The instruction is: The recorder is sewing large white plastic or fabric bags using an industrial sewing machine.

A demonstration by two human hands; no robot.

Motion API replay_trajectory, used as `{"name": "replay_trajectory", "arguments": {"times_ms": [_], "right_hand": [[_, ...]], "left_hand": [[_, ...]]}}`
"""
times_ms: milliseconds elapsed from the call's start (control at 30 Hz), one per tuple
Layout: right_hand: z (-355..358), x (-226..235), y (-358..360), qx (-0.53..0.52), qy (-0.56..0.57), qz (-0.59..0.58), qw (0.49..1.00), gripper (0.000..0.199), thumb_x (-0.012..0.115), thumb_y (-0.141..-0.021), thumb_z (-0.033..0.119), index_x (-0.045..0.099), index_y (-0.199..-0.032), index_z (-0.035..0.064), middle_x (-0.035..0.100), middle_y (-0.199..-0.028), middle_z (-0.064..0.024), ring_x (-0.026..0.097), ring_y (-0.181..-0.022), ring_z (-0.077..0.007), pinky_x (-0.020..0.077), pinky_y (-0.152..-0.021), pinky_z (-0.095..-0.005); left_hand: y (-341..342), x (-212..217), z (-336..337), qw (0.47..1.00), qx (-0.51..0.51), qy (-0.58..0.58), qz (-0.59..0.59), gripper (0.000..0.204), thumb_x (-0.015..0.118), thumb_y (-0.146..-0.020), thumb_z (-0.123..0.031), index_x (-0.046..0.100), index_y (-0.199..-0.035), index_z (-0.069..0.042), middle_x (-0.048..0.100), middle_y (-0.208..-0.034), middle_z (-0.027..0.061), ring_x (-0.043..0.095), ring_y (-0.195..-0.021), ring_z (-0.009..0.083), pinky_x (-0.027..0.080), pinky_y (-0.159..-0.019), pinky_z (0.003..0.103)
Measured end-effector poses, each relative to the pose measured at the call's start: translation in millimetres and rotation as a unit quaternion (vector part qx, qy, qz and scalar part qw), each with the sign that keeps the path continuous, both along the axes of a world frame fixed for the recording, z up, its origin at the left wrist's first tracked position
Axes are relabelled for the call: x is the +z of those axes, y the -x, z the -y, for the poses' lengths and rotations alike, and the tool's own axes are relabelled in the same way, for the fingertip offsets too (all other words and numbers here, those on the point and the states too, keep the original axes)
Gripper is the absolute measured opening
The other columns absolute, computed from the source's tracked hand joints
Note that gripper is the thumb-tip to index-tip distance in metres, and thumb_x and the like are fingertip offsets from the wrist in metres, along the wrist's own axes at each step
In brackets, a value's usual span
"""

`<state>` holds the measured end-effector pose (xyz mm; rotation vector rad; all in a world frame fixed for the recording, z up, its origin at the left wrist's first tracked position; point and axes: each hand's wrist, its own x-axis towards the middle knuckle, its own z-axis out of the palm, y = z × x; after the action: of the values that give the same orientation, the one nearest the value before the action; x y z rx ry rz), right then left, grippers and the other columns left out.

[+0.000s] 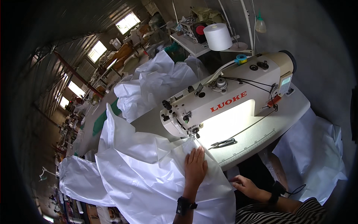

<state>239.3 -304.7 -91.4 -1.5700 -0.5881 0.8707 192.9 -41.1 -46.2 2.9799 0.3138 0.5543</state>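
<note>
A large sheet of shiny white material [141, 175] is draped over the table's front edge, with one corner under the needle area of a white sewing machine [227, 89]. My left hand [195, 166] lies flat on the sheet just in front of the presser foot, fingers stretched toward it. Lower right, beside the sheet's right edge, is my right hand [247, 186]. Its thumb and fingers come together at that edge and appear to pinch it; the fingertips are partly hidden. On the machine bed, right of the needle, lie small thread snips [223, 143].
More white material [160, 78] is heaped behind the machine, and another piece [311, 149] hangs at the right. A white thread cone [217, 37] stands at the back. The table edge [257, 143] curves along the right, with a grey wall behind.
</note>
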Motion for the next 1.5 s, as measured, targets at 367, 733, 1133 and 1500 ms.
{"name": "replay_trajectory", "arguments": {"times_ms": [367,733,1133,1500], "right_hand": [[-5.9,10.5,11.9,0.034,-0.018,0.138,0.990,0.044,0.061,-0.094,0.018,0.050,-0.132,-0.0011,0.069,-0.091,-0.0182,0.069,-0.079,-0.0294,0.0546,-0.071,-0.0337],[-35.8,46.5,9.1,0.084,0.173,0.598,0.778,0.041,0.060,-0.087,0.009,0.058,-0.127,-0.0003,0.063,-0.069,-0.0074,0.062,-0.050,-0.0198,0.0481,-0.042,-0.0290],[-119.9,58.0,-59.5,-0.062,0.075,0.606,0.789,0.019,0.067,-0.085,0.026,0.058,-0.081,0.0098,0.052,-0.071,-0.0040,0.061,-0.067,-0.0239,0.0512,-0.059,-0.0378],[-154.0,64.3,-56.4,0.047,0.163,0.540,0.825,0.026,0.057,-0.089,0.014,0.065,-0.112,0.0050,0.070,-0.079,-0.0080,0.070,-0.072,-0.0195,0.0541,-0.060,-0.0330]], "left_hand": [[-1.9,0.3,-0.6,1.000,-0.007,-0.007,0.013,0.042,0.056,-0.090,-0.020,0.058,-0.129,-0.005,0.055,-0.138,0.0087,0.045,-0.133,0.0295,0.032,-0.111,0.049],[-7.8,11.5,-15.7,0.987,-0.027,0.147,-0.051,0.036,0.058,-0.089,-0.019,0.062,-0.122,-0.005,0.060,-0.132,0.0101,0.051,-0.126,0.0296,0.037,-0.105,0.047],[-30.1,-4.0,-24.2,0.998,0.003,-0.001,0.070,0.036,0.059,-0.088,-0.020,0.064,-0.121,-0.006,0.062,-0.129,0.0078,0.055,-0.122,0.0260,0.040,-0.102,0.043],[-24.5,-1.8,-34.8,0.996,0.001,0.070,0.050,0.040,0.058,-0.089,-0.018,0.060,-0.126,-0.004,0.061,-0.129,0.0102,0.052,-0.125,0.0269,0.038,-0.106,0.043]]}}
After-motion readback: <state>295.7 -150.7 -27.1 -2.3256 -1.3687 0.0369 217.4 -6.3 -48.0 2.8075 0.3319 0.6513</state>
